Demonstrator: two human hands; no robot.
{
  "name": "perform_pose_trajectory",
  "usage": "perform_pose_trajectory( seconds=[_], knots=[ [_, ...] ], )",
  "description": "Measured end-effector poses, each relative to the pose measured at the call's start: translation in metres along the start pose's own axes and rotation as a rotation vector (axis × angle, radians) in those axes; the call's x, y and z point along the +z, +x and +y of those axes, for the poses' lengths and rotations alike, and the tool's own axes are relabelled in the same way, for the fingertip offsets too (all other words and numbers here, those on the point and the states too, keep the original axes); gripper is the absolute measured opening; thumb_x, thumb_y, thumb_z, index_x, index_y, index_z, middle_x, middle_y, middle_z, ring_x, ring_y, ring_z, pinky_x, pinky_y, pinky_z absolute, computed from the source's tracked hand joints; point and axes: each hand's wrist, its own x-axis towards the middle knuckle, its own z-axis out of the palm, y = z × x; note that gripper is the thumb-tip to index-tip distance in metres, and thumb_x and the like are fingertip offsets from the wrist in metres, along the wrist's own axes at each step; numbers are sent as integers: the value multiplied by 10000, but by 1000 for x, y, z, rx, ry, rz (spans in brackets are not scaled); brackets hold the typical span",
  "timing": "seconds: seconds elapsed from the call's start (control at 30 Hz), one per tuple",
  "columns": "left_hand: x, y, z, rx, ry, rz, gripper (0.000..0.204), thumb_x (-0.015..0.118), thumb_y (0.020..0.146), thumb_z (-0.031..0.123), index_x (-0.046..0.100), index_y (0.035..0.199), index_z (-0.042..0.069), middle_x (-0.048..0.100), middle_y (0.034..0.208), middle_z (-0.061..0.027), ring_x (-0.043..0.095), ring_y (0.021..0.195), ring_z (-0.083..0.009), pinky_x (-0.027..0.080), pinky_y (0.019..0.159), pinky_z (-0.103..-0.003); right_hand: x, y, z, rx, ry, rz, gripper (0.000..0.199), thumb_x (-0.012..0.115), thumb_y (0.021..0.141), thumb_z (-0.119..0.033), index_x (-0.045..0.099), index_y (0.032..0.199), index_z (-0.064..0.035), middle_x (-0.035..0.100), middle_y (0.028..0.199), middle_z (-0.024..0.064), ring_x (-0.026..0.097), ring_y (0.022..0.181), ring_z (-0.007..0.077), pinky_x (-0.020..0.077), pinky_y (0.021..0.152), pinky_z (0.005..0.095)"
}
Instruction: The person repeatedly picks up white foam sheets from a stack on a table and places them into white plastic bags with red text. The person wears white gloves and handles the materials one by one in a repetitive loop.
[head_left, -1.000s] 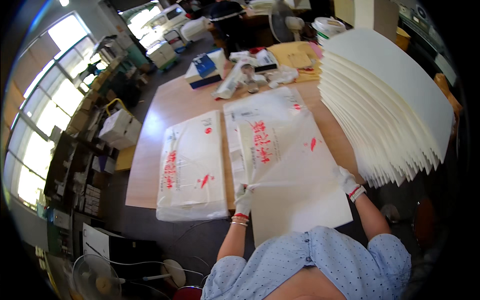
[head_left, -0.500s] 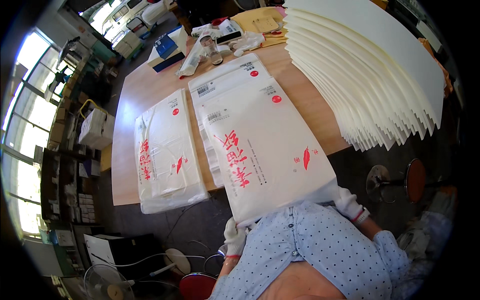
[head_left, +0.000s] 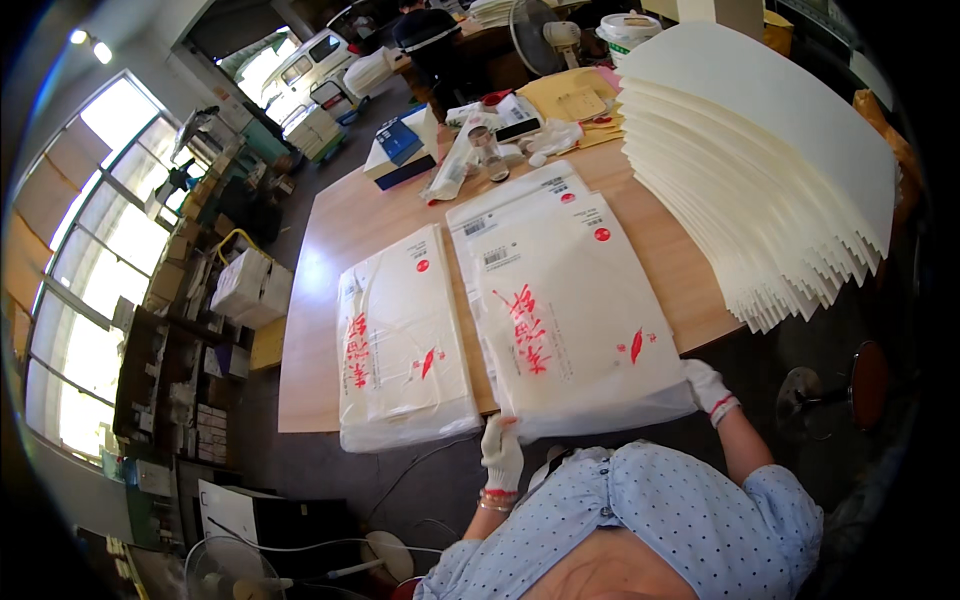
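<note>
White bag [head_left: 580,345] farther onto table [head_left: 316,300]

Downward fisheye view from the head, table [head_left: 316,290] near, dark rim unclear.

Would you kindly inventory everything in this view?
Broad printed plastic bag: one, white, table's middle, over another
Flat printed plastic package: one, white, table's left
Fanned paper stack: one, cream, table's right
Wooden table: one, tan, centre
Glass jar: one, clear, table's far side
Flat rectangular item: one, blue, table's far left
Caged fans: two, pale, back and lower left
Round stool: one, brown, right
Boxy van: one, white, upper left
Person: one, dark clothing, far back
Left grip: one, white glove, bag's near left corner
Right grip: one, white glove, bag's near right corner
</note>
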Motion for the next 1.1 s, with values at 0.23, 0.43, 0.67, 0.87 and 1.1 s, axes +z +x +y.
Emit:
perform_pose_trajectory(
  seconds=[0.23, 0.43, 0.67, 0.87, 1.1],
  knots=[
    [-86, 70, 47, 225, -475, 604, 168, 376, 842, 137, 483, 738, 60, 495, 751, -34, 509, 727, -156, 445, 672, -281, 240, -6, -65, -159, 389, -315, 312, 531, 874, -125, 546, 1167, -19, 603, 1072, 70, 559, 935, 146, 459, 817, 303],
    [-244, 147, -88, 41, -144, 870, 93, 538, 809, 57, 494, 876, 10, 496, 900, -81, 507, 848, -203, 467, 759, -299, 395, 42, -39, -18, -120, -710, 306, 589, 845, -175, 578, 1092, 6, 622, 919, 64, 572, 797, 116, 470, 721, 248],
    [-350, 138, -229, -514, 21, 901, 304, 456, 821, 36, 484, 1111, -52, 527, 1103, -173, 563, 865, -264, 506, 732, -334, 440, 6, -2, 51, -475, -601, 259, 515, 918, -274, 481, 899, -18, 604, 806, 71, 574, 629, 135, 486, 580, 276],
    [-118, 137, -165, 109, 753, 86, 270, 527, 790, 62, 530, 1058, 26, 557, 979, -115, 571, 826, -242, 485, 709, -320, 306, -24, -20, 210, -586, -474, 353, 514, 905, -308, 559, 1109, -24, 644, 892, 79, 619, 720, 141, 512, 657, 293],
    [138, 105, -68, 283, 603, -426, 193, 634, 744, 245, 627, 863, 93, 568, 1020, -82, 498, 1001, -301, 410, 865, -393, 182, -68, -37, 219, -466, -3, 272, 534, 905, -242, 559, 1068, -26, 636, 859, 68, 617, 688, 120, 517, 616, 250]
  ],
)
